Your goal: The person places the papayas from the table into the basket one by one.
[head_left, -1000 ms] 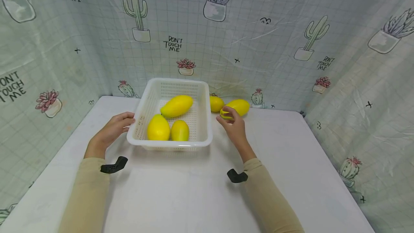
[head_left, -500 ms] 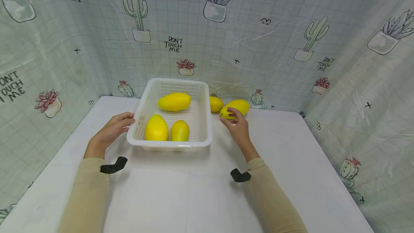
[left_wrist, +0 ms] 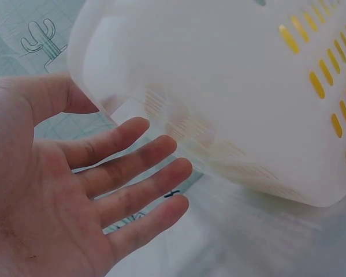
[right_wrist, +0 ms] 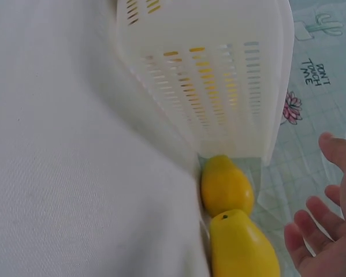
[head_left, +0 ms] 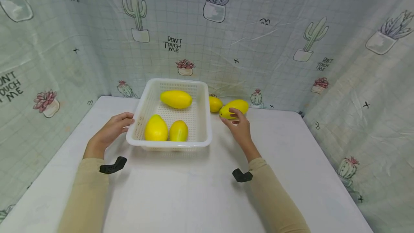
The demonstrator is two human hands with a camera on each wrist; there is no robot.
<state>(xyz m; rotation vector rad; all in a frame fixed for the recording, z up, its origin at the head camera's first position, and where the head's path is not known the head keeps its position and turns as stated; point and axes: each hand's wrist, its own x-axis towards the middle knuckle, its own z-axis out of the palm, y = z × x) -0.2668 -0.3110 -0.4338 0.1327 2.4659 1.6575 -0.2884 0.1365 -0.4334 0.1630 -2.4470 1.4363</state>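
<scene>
A white slotted plastic basket (head_left: 209,118) holds three yellow mango-like fruits: one lying crosswise at the back (head_left: 176,99), a rounder one at front left (head_left: 156,128), and a smaller one (head_left: 179,131) beside it. At the basket's left rim is my left hand (head_left: 111,128); in the left wrist view its fingers (left_wrist: 144,179) are spread and nearly straight near the outer wall, the thumb tip hidden past the rim. My right hand (head_left: 240,128), fingers loosely bent and holding nothing, overlaps a long yellow fruit (head_left: 237,107) in the head view. The right wrist view shows it apart from that fruit.
Another yellow fruit (head_left: 215,104) lies between the basket and the long fruit, near the back edge of the white table (head_left: 181,197). A cactus-printed curtain (head_left: 258,46) rises behind the table and along both sides.
The back fruit in the basket has shifted toward the rear wall and turned more crosswise. The front-left fruit has moved slightly left. My right hand has drifted right; the left stays put.
</scene>
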